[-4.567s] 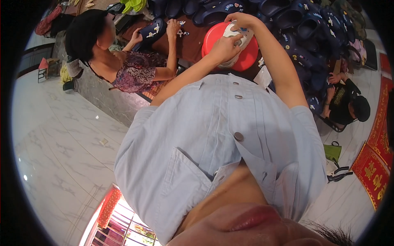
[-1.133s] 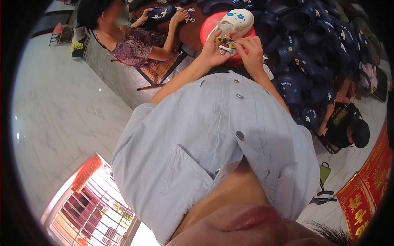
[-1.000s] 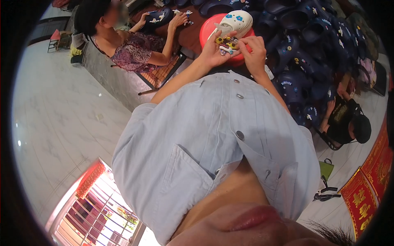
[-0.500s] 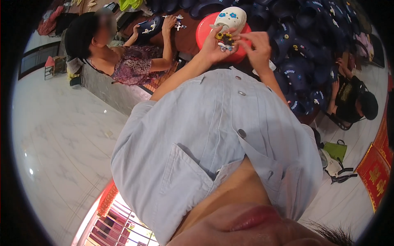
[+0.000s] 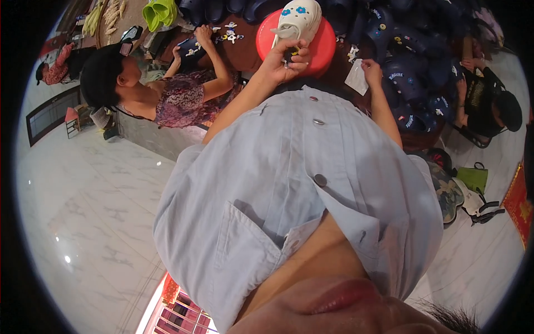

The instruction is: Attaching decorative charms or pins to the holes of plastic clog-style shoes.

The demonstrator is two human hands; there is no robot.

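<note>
My left hand (image 5: 288, 60) is curled closed around several small shoe charms, of which only bits of yellow and dark show between the fingers. It is over the near edge of a round red surface (image 5: 324, 51). A white clog (image 5: 303, 16) with blue flower charms lies on that surface, just beyond my left hand. My right hand (image 5: 371, 73) pinches the top corner of a small whitish packet (image 5: 356, 79), which hangs over the brown table to the right of the red surface. Whether anything is inside the packet I cannot tell.
Many dark blue clogs (image 5: 409, 83) with charms fill the right side. Loose white charms (image 5: 229, 34) lie at the left, near a co-worker (image 5: 178, 94) handling a dark clog. Another person (image 5: 481, 100) sits at the right. Lime-green clogs (image 5: 158, 14) stand far left.
My left hand's fingers have folded over the charms that lay on its open palm. My right hand has moved away to the right and now holds the packet.
</note>
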